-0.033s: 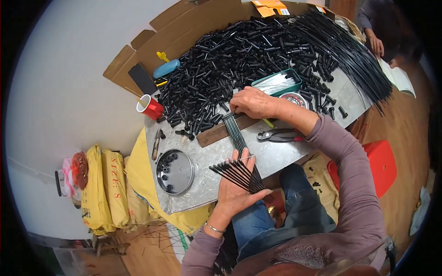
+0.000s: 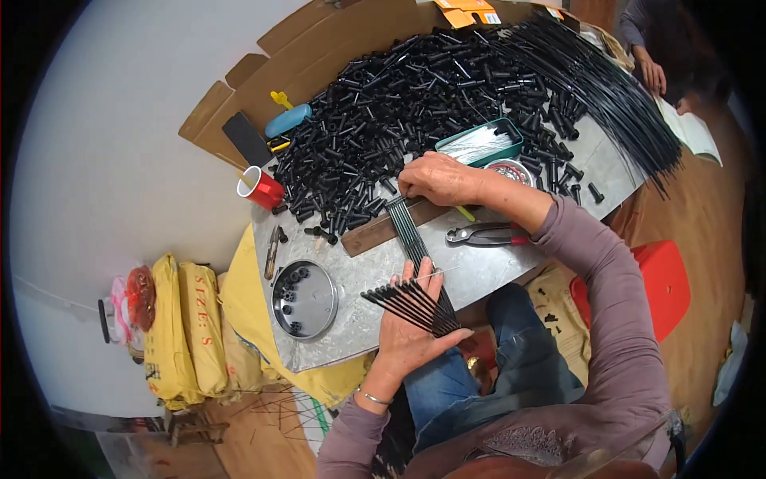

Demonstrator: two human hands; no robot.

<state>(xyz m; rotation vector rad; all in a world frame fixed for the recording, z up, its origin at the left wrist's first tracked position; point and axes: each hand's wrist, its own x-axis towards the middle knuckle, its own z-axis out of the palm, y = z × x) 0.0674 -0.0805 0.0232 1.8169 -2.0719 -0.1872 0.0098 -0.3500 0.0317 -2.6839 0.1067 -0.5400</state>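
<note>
My left hand [image 2: 408, 323] lies at the table's near edge, fingers stretched out and thumb apart to the right. A fan of thin black rods [image 2: 416, 306] rests across it. A row of similar dark rods [image 2: 408, 231] runs from a brown wooden strip [image 2: 371, 237] down to this hand. One thin pale wire [image 2: 437, 274] crosses its fingers. My right hand [image 2: 437, 177] is closed by the far ends of the row, above the strip; its fingertips and whatever they pinch are hidden. Red-handled pliers [image 2: 483, 234] lie below the right forearm.
Black plastic bolt-like parts [image 2: 399, 104] heap across the table's back, beside long black rods [image 2: 606, 96]. A green tray [image 2: 503, 152] holds white strips. At left stand a red cup [image 2: 262, 188] and round metal tin [image 2: 304, 327]. Another person's hand [image 2: 654, 76] shows far right.
</note>
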